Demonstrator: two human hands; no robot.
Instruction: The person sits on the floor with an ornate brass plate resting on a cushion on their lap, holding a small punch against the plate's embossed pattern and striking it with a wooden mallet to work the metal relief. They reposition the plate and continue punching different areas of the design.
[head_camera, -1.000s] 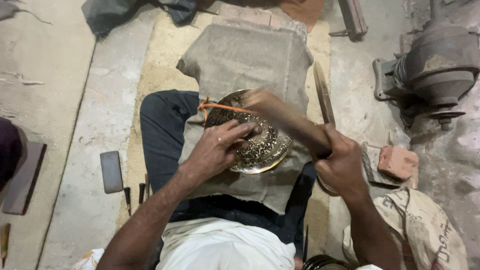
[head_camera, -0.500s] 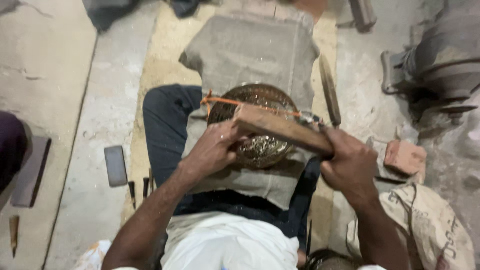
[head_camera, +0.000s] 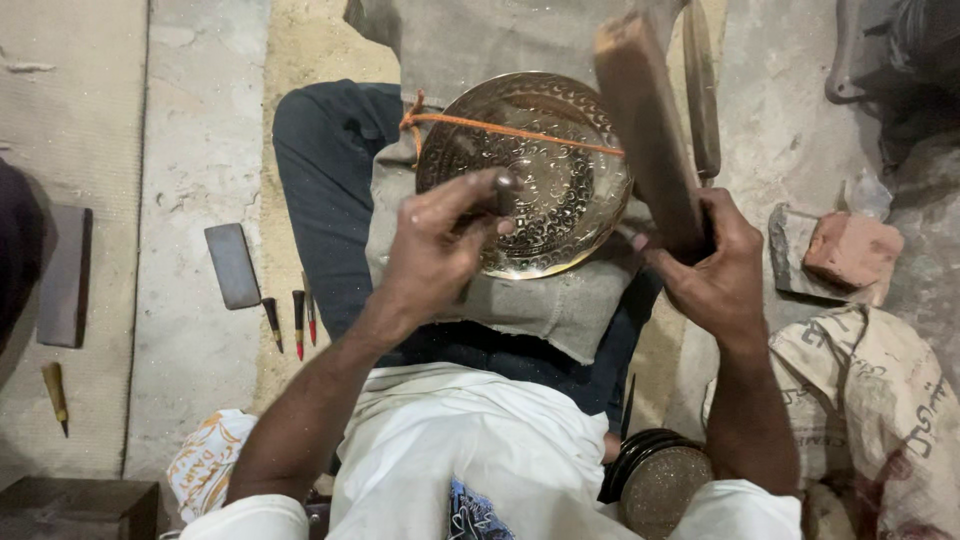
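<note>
Nearest the body, the left hand (head_camera: 440, 250) pinches a small dark punch-like tool (head_camera: 503, 190), its tip hidden, upright on the round engraved brass plate (head_camera: 540, 170). The plate rests on grey cloth (head_camera: 530, 300) over the lap, crossed by an orange cord (head_camera: 500, 128). Right of the plate, the right hand (head_camera: 710, 270) is clamped on a raised wooden mallet block (head_camera: 645, 130). An off-centre blow could probably skid the tool and scar the plate, or hit the fingers.

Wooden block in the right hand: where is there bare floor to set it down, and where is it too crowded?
Free: the concrete strip beyond the dark flat stone, left of the knee, and the sandy patch above it. Crowded: right of the right hand, with the brick and printed sack; the small chisels beside the stone.
</note>
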